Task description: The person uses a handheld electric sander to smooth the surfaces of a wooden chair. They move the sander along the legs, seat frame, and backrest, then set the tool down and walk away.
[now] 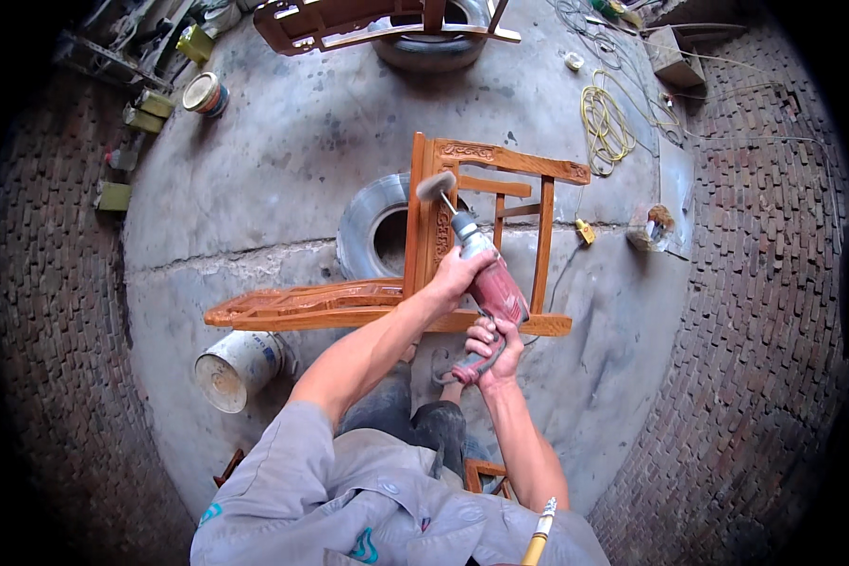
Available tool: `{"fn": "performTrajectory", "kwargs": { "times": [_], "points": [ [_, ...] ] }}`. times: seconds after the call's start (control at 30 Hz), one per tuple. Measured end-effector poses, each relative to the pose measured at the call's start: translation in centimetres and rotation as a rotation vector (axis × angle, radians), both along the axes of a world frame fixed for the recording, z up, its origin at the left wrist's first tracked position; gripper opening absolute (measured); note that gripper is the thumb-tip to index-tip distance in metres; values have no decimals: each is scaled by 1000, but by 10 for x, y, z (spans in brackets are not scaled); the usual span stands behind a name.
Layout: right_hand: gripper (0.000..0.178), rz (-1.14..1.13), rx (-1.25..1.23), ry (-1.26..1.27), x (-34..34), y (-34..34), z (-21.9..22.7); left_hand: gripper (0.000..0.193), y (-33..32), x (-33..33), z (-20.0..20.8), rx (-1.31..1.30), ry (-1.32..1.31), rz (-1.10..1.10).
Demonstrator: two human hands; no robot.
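Note:
Both my hands hold a red power drill that points up and away to the left. My left hand wraps round its front, just behind the chuck. At the rear handle, my right hand is closed; the trigger is hidden. A round, pale buffing pad on the drill's shaft is over the carved wood of a brown wooden chair; I cannot tell if it touches. The chair lies on its side, partly over a grey tyre, its carved back stretching left.
A white bucket lies tipped at the left. Further off stand a paint bucket and another tyre under more wooden furniture. Coiled yellow cable and a yellow socket lie on the right. Brick paving flanks the concrete.

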State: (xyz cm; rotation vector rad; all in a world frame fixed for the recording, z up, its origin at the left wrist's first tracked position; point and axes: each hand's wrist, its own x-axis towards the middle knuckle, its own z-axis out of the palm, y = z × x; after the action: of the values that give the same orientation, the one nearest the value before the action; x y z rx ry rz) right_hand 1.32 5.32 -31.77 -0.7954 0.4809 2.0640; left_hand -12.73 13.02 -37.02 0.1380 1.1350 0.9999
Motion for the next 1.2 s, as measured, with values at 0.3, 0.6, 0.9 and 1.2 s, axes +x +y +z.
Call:
{"fn": "performTrajectory", "kwargs": {
  "times": [0.3,0.6,0.9,1.2],
  "points": [
    [18,-47,81,80,-44,61,-14,42,70,-36,-10,89,53,-63],
    [18,-234,110,72,-36,54,-28,57,88,-7,-9,60,199,-241],
    [18,-282,96,149,-54,49,-39,55,87,-19,-9,50,321,-244],
    [19,-284,97,197,-48,53,-43,58,90,-13,-10,65,332,-230]
  ]
}}
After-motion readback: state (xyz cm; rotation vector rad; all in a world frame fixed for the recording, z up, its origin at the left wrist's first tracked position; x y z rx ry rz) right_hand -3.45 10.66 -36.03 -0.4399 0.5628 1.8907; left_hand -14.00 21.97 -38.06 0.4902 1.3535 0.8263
